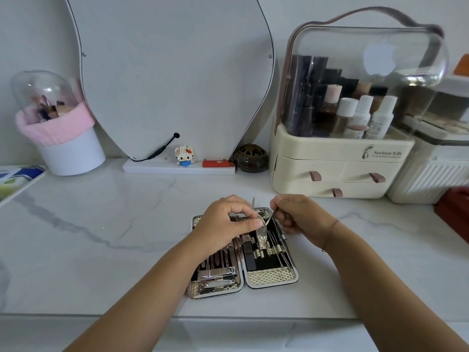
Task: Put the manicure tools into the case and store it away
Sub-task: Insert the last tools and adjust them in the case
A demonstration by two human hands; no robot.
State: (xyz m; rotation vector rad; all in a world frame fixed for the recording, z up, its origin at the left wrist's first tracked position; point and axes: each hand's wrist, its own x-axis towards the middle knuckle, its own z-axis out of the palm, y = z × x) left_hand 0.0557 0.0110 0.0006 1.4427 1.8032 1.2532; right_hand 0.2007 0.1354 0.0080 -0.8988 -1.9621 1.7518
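An open manicure case [271, 278] lies flat on the marble counter, its two halves side by side. Nail clippers [218, 278] and several slim metal tools sit in the left half; thin picks sit in the right half. My left hand [225, 224] hovers over the case's far end and grips a wide metal tool [262, 236], maybe a large clipper, whose lower end reaches into the right half. My right hand [299, 217] pinches a thin metal tool [270, 218] that slants down toward the case. A pointed tip [253, 201] sticks up between the hands.
A cream cosmetics organiser [337, 158] with drawers and a clear lid stands at the back right. A curved mirror [172, 72] leans behind on a white base. A pink-rimmed brush holder [63, 138] stands at the back left. A dark red box [454, 212] sits at the right edge.
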